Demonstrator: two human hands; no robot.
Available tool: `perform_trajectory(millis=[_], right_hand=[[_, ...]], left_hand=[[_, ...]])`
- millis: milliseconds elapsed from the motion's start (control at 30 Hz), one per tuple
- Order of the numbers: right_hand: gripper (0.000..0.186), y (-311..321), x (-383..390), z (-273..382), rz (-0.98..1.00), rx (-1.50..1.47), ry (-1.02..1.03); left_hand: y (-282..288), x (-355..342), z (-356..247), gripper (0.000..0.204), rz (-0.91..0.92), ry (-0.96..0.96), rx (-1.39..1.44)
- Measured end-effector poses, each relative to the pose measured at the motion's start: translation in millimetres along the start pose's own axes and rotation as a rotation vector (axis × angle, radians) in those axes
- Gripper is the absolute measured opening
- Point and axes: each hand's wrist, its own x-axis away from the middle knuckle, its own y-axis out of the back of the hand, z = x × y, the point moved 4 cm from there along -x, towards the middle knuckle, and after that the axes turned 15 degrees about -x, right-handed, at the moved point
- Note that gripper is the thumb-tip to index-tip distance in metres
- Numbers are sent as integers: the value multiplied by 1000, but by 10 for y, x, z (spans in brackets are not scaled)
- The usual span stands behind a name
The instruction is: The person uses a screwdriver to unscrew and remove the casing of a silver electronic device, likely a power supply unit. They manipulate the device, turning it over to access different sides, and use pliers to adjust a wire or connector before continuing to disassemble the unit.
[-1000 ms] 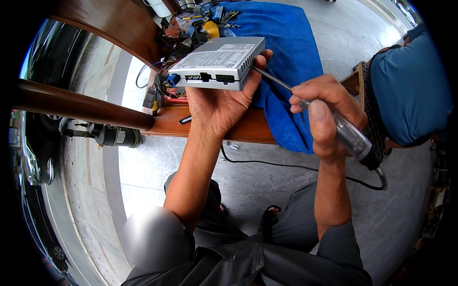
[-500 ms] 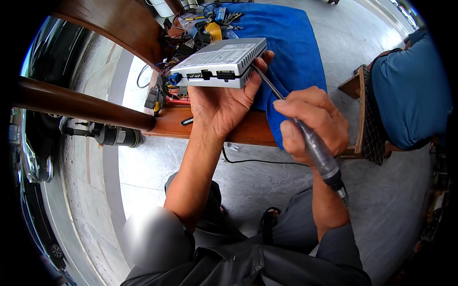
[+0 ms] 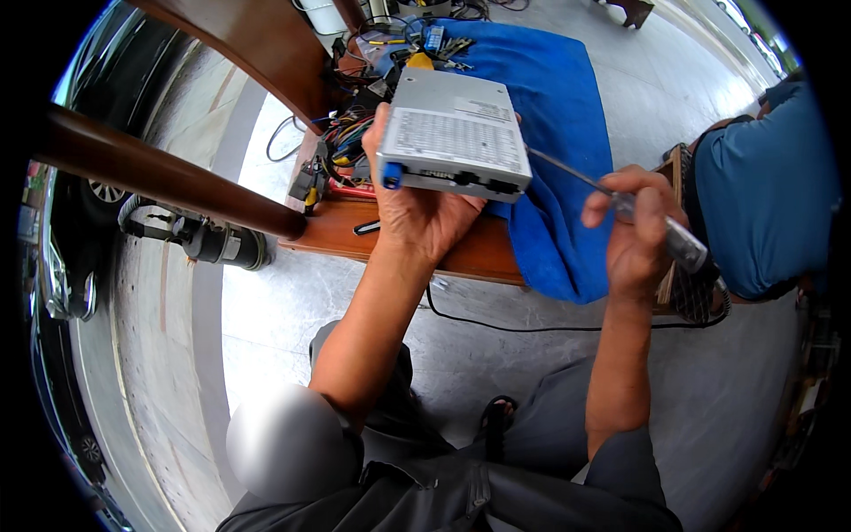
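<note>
A flat silver metal electronic unit (image 3: 456, 133) rests on my left hand (image 3: 412, 213), which grips it from below and along its left side. Its near edge shows black connector sockets and a blue plug-like connector (image 3: 391, 176) at the left corner. Printed labels cover much of the top face. My right hand (image 3: 640, 222) is closed around the clear handle of a screwdriver (image 3: 687, 246). The long metal shaft points left and up toward the unit's right side. Whether the tip touches the unit, I cannot tell.
A wooden bench (image 3: 483, 257) carries a blue towel (image 3: 567, 97) and tangled wires (image 3: 347, 142). Behind the wires lie small tools and a yellow item (image 3: 420, 61). A seated person in blue (image 3: 758, 186) is at right. A dark cable (image 3: 532, 329) crosses the floor.
The unit has turned and tilted so more of its top face shows. My right hand has moved right with the screwdriver, its shaft lying flatter. The view has shifted slightly.
</note>
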Motion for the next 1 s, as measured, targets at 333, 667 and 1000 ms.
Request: perform_trajectory(millis=[333, 667, 1000], right_hand=[[36, -116, -120, -10, -128, 216, -171], [65, -432, -13, -146, 146, -25, -356], [73, -385, -29, -185, 196, -137, -361]], left_hand=[[-152, 86, 9, 82, -231, -235, -691], [-275, 145, 58, 115, -120, -371, -1091], [-273, 130, 89, 121, -62, -346, -1144]])
